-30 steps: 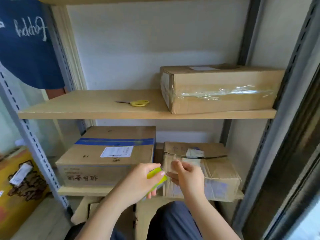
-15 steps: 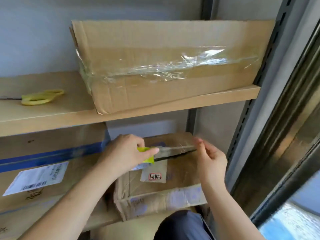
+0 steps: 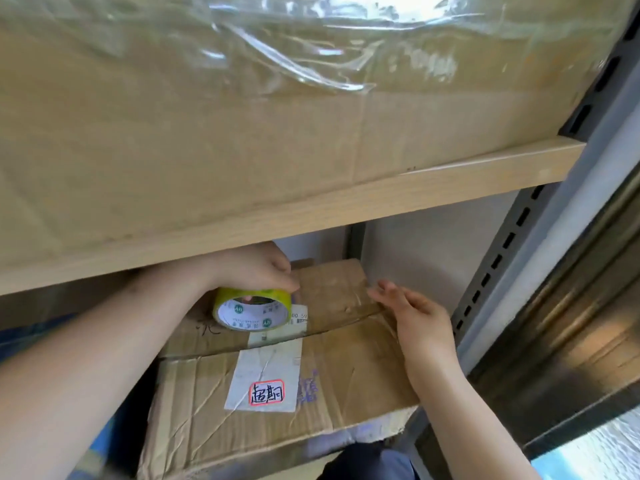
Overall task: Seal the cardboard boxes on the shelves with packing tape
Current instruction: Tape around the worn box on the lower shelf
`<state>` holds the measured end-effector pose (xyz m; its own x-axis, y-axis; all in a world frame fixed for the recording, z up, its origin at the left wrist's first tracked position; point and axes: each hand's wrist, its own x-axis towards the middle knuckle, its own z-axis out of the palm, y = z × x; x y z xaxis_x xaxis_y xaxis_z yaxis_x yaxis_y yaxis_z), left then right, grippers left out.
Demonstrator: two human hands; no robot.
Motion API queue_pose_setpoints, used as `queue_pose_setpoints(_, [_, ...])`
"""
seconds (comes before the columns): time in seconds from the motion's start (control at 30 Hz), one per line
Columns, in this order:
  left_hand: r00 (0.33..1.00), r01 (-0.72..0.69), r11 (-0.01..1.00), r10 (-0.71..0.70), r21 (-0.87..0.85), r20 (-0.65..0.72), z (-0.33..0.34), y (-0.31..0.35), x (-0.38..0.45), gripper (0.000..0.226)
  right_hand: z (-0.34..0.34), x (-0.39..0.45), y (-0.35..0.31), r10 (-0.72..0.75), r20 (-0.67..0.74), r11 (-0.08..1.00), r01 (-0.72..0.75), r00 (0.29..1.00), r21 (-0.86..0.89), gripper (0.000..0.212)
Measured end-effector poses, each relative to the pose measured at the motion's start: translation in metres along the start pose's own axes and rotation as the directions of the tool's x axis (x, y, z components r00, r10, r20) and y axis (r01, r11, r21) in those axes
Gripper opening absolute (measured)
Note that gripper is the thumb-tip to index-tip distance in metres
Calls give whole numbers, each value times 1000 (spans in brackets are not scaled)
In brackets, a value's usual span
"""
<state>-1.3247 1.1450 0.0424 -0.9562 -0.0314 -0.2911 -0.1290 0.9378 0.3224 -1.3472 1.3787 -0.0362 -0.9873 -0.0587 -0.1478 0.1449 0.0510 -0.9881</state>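
A creased cardboard box (image 3: 346,368) with a white label lies on the lower shelf, its top flaps meeting along a dark seam. My left hand (image 3: 256,268) grips a roll of clear tape with a yellow-green rim (image 3: 252,309) above the box's far left part. A strip of clear tape runs from the roll to the right over the box top. My right hand (image 3: 415,317) lies with straight fingers on the strip's right end near the box's right edge. On the upper shelf a large cardboard box (image 3: 242,109) wrapped in wrinkled clear tape fills the top of the view.
The wooden upper shelf board (image 3: 450,178) hangs just above my left hand. A grey perforated metal upright (image 3: 498,258) stands right of the lower box, with a shiny metal frame beyond it. A box with a blue stripe (image 3: 38,327) is partly visible at left.
My view has dropped and moved closer to the lower box. The left hand carried the roll down and back over the box top; the right hand lowered the tape end onto the box.
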Motion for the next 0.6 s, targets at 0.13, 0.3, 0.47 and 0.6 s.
queue_pose_setpoints(0.13, [999, -19, 1000, 18, 25, 26, -7, 2, 0, 37, 0, 0, -1, 59, -13, 993, -57, 998, 100, 16])
queue_pose_setpoints(0.3, [994, -31, 989, 16, 145, 104, -12, 14, -5, 43, -7, -2, -1, 160, 7, 980, -160, 987, 120, 14])
queue_pose_setpoints(0.47, [988, -3, 957, -42, 290, 146, -17, 26, -2, 43, -11, -8, -2, 258, 40, 958, -261, 965, 121, 16])
queue_pose_setpoints(0.6, [984, -2, 943, -57, 333, 167, -21, 31, -2, 39, -11, -6, -5, 434, 108, 875, -447, 894, 186, 16])
